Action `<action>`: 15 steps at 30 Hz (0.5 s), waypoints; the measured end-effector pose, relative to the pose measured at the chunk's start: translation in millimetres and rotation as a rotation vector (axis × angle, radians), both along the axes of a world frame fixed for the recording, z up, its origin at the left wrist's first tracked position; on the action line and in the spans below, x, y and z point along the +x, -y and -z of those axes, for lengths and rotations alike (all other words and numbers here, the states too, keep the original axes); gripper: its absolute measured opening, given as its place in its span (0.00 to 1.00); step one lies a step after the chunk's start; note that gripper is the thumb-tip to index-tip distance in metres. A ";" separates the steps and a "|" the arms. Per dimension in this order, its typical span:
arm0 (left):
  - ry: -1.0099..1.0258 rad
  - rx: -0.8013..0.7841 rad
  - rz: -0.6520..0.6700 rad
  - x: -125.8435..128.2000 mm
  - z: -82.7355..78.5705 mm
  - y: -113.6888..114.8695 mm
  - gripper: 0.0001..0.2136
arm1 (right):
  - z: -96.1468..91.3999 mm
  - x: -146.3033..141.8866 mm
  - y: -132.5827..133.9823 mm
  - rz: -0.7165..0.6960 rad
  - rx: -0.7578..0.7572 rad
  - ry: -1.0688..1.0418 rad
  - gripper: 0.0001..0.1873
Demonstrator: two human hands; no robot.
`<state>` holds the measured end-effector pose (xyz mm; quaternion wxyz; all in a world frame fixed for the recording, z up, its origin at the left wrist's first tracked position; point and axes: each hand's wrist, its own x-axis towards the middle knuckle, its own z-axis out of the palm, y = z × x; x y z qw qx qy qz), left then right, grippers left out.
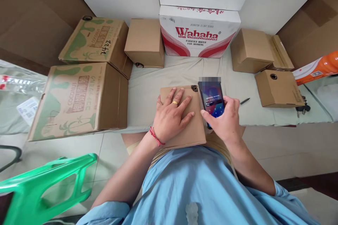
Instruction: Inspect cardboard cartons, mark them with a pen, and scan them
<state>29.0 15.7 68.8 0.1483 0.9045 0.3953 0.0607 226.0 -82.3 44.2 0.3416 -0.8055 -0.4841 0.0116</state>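
My left hand (171, 116) lies flat, fingers spread, on top of a small brown cardboard box (194, 132) that rests in front of me on my lap and the edge of a cloth-covered surface (148, 91). It wears a gold ring and a red wrist cord. My right hand (227, 121) is closed around a smartphone (212, 102) with a lit screen, held just to the right of the box.
Two green-printed coconut cartons (79, 98) stand at left, a plain box (145, 42) and a Wahaha water carton (199, 31) behind, more brown boxes (278, 88) at right. A pen (245, 101) lies by the phone. A green plastic stool (44, 186) is at lower left.
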 end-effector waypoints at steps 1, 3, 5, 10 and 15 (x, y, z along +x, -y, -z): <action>-0.002 -0.002 0.000 0.0 -0.5 0.0 0.28 | 5.0 10.5 2.1 0.041 -0.051 0.005 0.42; -0.003 -0.003 0.001 -0.4 -1.1 -0.1 0.28 | 15.9 30.0 7.3 0.112 -0.187 0.008 0.43; -0.001 -0.002 0.002 -0.9 -1.0 -0.3 0.28 | 27.3 44.4 13.9 0.154 -0.328 0.002 0.43; 0.028 0.001 0.000 -3.1 4.4 -1.1 0.27 | 54.6 55.8 27.9 0.166 -0.487 -0.024 0.40; 0.319 0.138 -0.105 -20.2 21.7 -3.7 0.25 | 66.5 56.4 31.0 0.094 -0.409 0.024 0.43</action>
